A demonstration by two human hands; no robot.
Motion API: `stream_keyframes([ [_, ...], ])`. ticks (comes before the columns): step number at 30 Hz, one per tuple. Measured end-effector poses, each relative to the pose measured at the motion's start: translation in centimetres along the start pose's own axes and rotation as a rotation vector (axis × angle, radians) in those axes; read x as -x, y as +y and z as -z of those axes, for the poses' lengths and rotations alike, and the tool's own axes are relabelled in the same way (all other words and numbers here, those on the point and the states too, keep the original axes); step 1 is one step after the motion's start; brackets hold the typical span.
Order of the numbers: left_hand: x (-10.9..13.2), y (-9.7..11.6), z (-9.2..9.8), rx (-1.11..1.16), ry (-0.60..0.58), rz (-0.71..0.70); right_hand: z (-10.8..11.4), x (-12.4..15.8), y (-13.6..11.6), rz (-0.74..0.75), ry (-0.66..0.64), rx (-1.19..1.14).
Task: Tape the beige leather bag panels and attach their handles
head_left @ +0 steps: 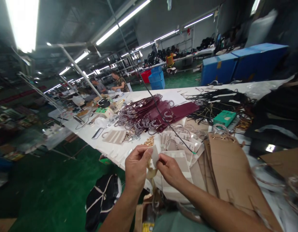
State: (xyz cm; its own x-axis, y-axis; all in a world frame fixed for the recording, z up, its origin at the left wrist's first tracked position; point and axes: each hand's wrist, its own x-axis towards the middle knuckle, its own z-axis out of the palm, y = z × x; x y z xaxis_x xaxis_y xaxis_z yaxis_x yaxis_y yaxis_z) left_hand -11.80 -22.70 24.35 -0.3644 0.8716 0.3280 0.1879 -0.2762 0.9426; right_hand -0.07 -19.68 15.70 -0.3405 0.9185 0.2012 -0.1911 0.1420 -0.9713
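Note:
Between my two hands is a small pale flat piece (154,155), held upright over the table's near edge; I cannot tell its exact kind. My left hand (137,166) pinches its upper left side with thumb and fingers. At its lower right edge, the closed fingers of my right hand (171,169) grip it. A yellowish strip (152,173) hangs just below the piece. Beige panels (181,159) with pale bands lie beneath and beyond my right hand. Small gold metal parts (149,140) are heaped just past my left fingertips.
Maroon bag pieces with handles (158,112) are piled mid-table. Tan panels (229,161) lie at right, near a green box (224,118) and black straps (211,100). A thin dark cord (149,91) hangs across the view. A black bundle (103,199) sits at lower left.

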Motion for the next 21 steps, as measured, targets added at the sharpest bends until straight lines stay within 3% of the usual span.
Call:
stream_keyframes([
  [4, -0.7, 0.7, -0.3, 0.167, 0.089, 0.083, -1.1, 1.9, 0.7, -0.013, -0.094, 0.031],
  [8, -1.2, 0.2, -1.3, 0.179, 0.068, 0.108, -2.5, 3.4, 2.6, -0.079, -0.274, 0.132],
  [11, -1.3, -1.5, -1.8, 0.103, 0.067, 0.070, -2.4, 4.4, 5.2, -0.113, -0.494, 0.445],
  [14, -1.2, -4.5, -1.7, -0.092, 0.062, 0.026, -0.4, 4.6, 7.2, -0.096, -0.654, 0.643],
  [16, -0.8, -6.8, -1.4, -0.234, -0.020, 0.024, 1.8, 4.0, 7.3, -0.112, -0.543, 0.557],
  [19, 0.4, -9.9, -1.2, -0.338, -0.168, 0.090, 5.1, 2.2, 6.2, -0.169, -0.137, 0.311],
  [21, 1.3, -11.3, -1.3, -0.344, -0.231, 0.152, 6.5, 0.9, 5.5, -0.185, 0.029, 0.214],
])
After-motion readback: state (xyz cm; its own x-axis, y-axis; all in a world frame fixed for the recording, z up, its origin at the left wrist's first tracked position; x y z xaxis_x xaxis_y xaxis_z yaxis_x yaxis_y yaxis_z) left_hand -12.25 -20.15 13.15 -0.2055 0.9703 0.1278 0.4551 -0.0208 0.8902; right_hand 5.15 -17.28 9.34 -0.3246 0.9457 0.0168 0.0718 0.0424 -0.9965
